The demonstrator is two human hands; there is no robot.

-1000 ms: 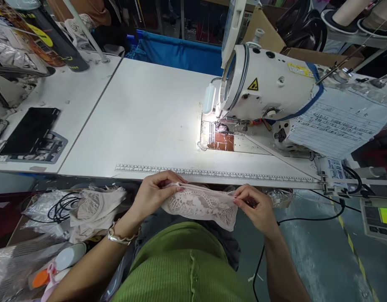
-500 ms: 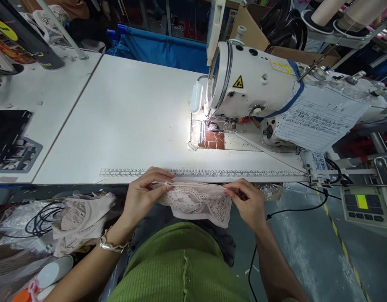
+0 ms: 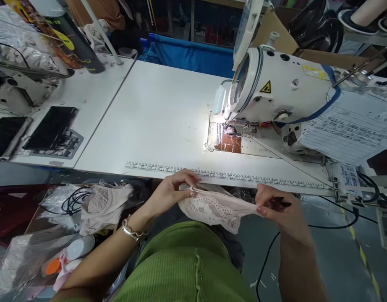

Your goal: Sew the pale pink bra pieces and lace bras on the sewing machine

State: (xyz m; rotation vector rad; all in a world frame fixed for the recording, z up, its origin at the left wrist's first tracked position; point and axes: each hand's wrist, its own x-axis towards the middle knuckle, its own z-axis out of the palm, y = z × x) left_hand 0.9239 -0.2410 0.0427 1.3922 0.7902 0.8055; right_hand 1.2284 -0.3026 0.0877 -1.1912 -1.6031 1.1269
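A pale pink lace bra [image 3: 212, 207] is stretched between my two hands, just off the front edge of the sewing table [image 3: 143, 126]. My left hand [image 3: 177, 188] pinches its upper edge between thumb and fingers. At the other end, my right hand [image 3: 277, 207] grips a drawn-out corner between thumb and forefinger. A small dark pointed tool [image 3: 280, 204] sticks out of the right hand's curled fingers; its exact kind is unclear. The lower part of the lace hangs loose above my lap.
Behind the hands stands a white sewing machine [image 3: 275, 84] with its lamp lit. A printed ruler [image 3: 228, 175] runs along the table edge. More lace bras [image 3: 102, 205] lie in a box at lower left, near bottles. Two dark phones lie at left, and a cable hangs at right.
The view has shifted, so the table appears further right. My right hand has pulled outward and turned, drawing the bra's corner taut and exposing the dark tool. The left hand keeps its pinch.
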